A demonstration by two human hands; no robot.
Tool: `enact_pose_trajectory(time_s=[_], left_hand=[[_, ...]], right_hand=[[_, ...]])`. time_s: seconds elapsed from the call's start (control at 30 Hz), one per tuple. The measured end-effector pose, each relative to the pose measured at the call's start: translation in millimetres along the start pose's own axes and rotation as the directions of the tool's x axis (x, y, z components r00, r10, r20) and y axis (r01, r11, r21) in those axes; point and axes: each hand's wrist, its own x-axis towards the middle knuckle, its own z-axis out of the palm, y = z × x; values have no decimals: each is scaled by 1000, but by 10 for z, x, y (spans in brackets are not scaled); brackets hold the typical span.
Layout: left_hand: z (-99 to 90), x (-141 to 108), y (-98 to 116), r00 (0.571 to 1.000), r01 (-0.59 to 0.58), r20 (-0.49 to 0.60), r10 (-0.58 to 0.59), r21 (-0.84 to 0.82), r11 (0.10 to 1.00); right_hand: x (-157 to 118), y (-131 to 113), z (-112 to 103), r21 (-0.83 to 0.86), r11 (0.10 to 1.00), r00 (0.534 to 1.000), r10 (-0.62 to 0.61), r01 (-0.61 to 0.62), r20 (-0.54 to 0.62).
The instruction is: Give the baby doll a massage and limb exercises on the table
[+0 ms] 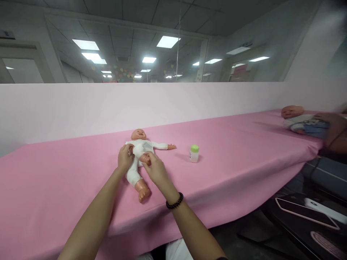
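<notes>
A baby doll in a white cloth suit lies on its back on the pink-covered table, head away from me. One of its legs stretches towards me, and the other is bent up over its belly. My right hand, with a dark beaded band on the wrist, is closed around the bent leg near the foot. At the doll's left side in the view, my left hand has its fingers curled on the doll by its arm; their exact grip is partly hidden. The doll's other arm reaches out to the right.
A small jar with a green lid stands right of the doll on the pink cloth. Another person's hand rests at a second doll far right. Phones lie on a dark seat. A wall with glass stands behind.
</notes>
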Motion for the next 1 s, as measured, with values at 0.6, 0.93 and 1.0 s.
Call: enact_pose_trajectory(time_s=[0.6, 0.93, 1.0], left_hand=[[-194, 99, -275, 827, 320, -316, -464, -413, 853], [-124, 62, -218, 907, 305, -197, -373, -303, 903], [-200, 101, -358, 789, 417, -290, -542, -395, 818]], right_hand=[[-383, 133, -324, -65, 995, 996, 76, -78, -37], [-112, 19, -248, -28, 1000, 999, 11, -10, 42], [-346, 99, -412, -41, 997, 997, 65, -63, 46]])
